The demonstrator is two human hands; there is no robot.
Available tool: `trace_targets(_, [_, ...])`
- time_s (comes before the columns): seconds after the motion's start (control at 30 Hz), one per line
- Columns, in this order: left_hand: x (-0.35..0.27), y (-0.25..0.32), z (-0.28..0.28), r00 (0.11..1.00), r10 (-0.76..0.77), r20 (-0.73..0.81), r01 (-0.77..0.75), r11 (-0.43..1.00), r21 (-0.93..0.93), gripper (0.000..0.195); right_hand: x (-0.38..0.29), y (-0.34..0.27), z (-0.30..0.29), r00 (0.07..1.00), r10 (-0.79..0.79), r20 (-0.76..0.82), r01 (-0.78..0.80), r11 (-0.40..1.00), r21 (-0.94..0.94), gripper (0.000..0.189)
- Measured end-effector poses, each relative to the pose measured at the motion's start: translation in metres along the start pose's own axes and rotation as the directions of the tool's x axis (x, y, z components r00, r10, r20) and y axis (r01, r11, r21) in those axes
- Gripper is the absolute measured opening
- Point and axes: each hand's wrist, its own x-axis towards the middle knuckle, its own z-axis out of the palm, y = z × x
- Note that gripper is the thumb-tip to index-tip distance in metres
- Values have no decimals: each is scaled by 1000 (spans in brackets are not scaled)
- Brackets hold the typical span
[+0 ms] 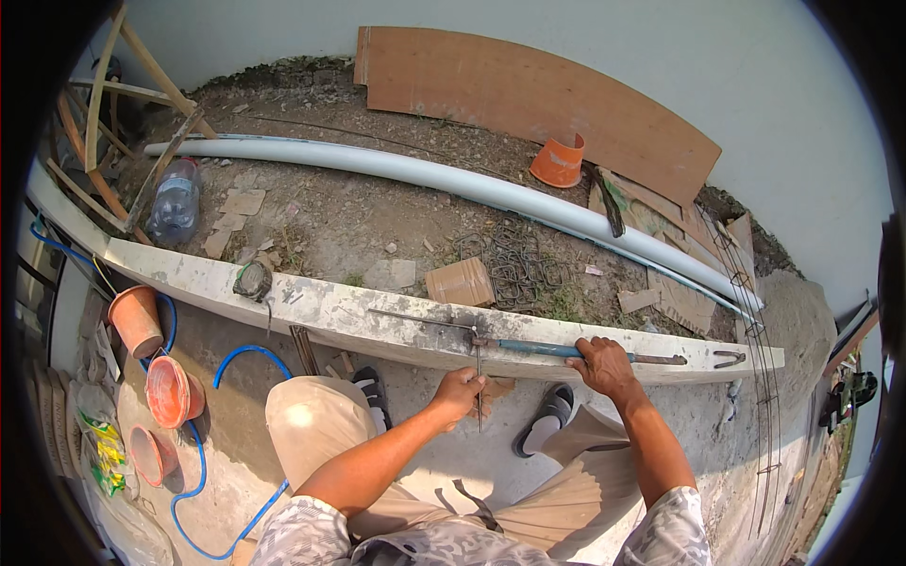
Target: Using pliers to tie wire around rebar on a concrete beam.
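My left hand point(456, 400) pinches a thin steel rod point(480, 419) that points towards me, its lower end sticking out past the fingers. A second length of rod point(417, 318) lies along the top of the concrete kerb point(191, 274); whether the two join at the bend is hard to tell. My right hand point(604, 364) is wrapped around a rebar-bending lever point(534, 348) with a blue middle. The lever's left head meets the rod, and its hooked rusty end reaches right beyond my hand. Farther right, a small bent steel piece point(729, 359) rests on the kerb.
Behind the kerb lie several bent rebar stirrups point(520, 262), a cardboard box point(460, 281) and a long white pipe point(396, 164). A round tape measure point(253, 281) sits on the kerb. Orange buckets point(170, 389) and a blue hose point(202, 467) are left; a rebar cage point(764, 424) stands right.
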Motion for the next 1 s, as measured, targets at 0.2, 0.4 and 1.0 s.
trace_targets(0.2, [-4, 3, 1, 999, -9, -32, 10, 999, 37, 21, 20, 2, -14, 998, 5, 64, -5, 1000, -1, 43])
trace_targets(0.4, [-7, 5, 0, 999, 8, -38, -6, 998, 70, 19, 12, 1, -4, 993, 38, 108, -31, 997, -64, 48])
trace_targets(1.0, [-9, 19, -22, 1000, 9, 0, -9, 980, 200, 20, -26, -41, 7, 973, 227, 41, -229, 973, 38, 48])
